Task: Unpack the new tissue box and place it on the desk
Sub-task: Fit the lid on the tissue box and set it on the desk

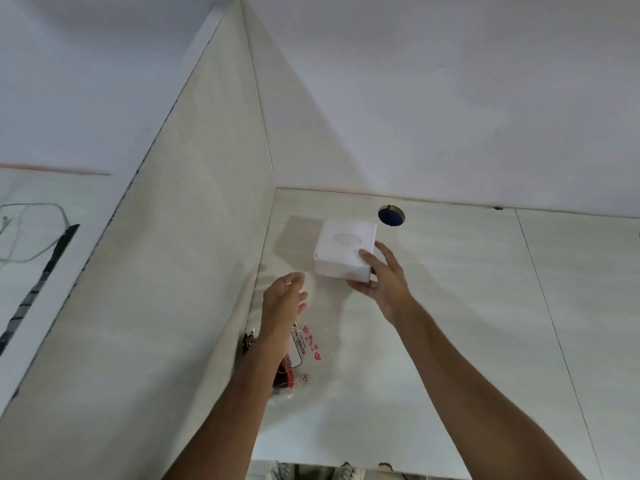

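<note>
The box (344, 249) is out of its wrapper (304, 355) — placing is in hand. The right hand (381, 278) has its grip clamped on the box's near corner, low over the counter (450, 323) by the back corner; the left hand (285, 296) hovers with fingers apart. Next: lower it flat, then let go.

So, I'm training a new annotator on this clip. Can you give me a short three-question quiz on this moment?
1. True or false: the left hand grips the tissue box.
2. Which hand holds the box? A) left B) right C) both
3. Fill in: the clear printed wrapper lies on the desk beneath the ___ arm.

Key: 1 false, it is open and apart from the box; 2 B; 3 left.
</note>
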